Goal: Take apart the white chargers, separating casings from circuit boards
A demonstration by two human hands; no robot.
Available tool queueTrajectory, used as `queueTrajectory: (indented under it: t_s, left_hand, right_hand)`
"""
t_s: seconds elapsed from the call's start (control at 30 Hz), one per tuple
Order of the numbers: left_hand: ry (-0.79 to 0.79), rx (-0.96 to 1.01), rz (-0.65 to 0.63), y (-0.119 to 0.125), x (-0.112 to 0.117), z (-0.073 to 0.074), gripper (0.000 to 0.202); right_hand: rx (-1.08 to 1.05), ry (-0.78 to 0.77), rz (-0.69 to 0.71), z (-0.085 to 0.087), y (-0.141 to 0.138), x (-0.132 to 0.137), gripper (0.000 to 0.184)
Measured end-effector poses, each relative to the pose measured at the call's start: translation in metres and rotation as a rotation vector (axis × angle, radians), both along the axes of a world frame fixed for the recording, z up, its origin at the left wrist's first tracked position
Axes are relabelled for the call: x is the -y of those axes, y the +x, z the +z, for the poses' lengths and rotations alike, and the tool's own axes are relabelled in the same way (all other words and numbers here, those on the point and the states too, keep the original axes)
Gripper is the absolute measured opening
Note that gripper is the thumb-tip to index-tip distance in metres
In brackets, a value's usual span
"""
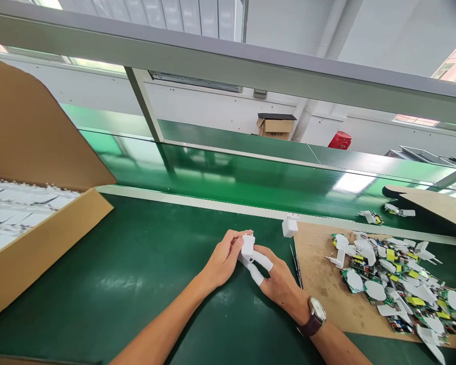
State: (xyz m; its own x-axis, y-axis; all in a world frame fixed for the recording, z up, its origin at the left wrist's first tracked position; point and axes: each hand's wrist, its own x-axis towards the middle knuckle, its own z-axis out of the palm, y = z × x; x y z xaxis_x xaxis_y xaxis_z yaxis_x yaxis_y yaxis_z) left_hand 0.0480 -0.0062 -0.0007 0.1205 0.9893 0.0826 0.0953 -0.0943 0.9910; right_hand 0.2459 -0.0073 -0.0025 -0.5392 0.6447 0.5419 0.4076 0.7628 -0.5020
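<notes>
My left hand [222, 261] and my right hand [277, 279] meet over the green table mat [137, 274], both closed on a small white plastic charger housing [248, 245]. White finger cots cover two fingers of my right hand, and a wristwatch [314, 317] sits on that wrist. Another white housing [290, 225] stands just beyond, at the corner of a brown board [323, 284]. A thin dark tool [296, 263] lies along the board's left edge.
A pile of green circuit boards and white plug parts [399, 284] covers the board's right side. An open cardboard box [41, 243] with white parts stands at left. A green conveyor belt [231, 177] runs behind, with loose parts [370, 217] at right.
</notes>
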Motion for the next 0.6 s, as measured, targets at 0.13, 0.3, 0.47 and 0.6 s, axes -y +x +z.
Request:
queueTrajectory:
  t_s: [0.13, 0.3, 0.47, 0.6]
  left_hand:
    - [0.017, 0.094, -0.059, -0.001, 0.000, -0.002, 0.025]
    - [0.066, 0.096, -0.192, -0.004, 0.003, 0.000, 0.063]
    - [0.146, -0.074, -0.219, -0.004, 0.007, 0.000, 0.097]
    - [0.193, -0.140, -0.218, -0.001, 0.009, 0.001, 0.102]
  right_hand:
    - [0.018, -0.004, -0.015, 0.003, 0.003, -0.004, 0.059]
    - [0.030, -0.016, 0.001, -0.004, 0.007, -0.009, 0.053]
    - [-0.053, 0.023, -0.026, -0.006, 0.009, -0.009, 0.056]
    - [-0.090, -0.032, -0.046, -0.001, 0.011, -0.008, 0.052]
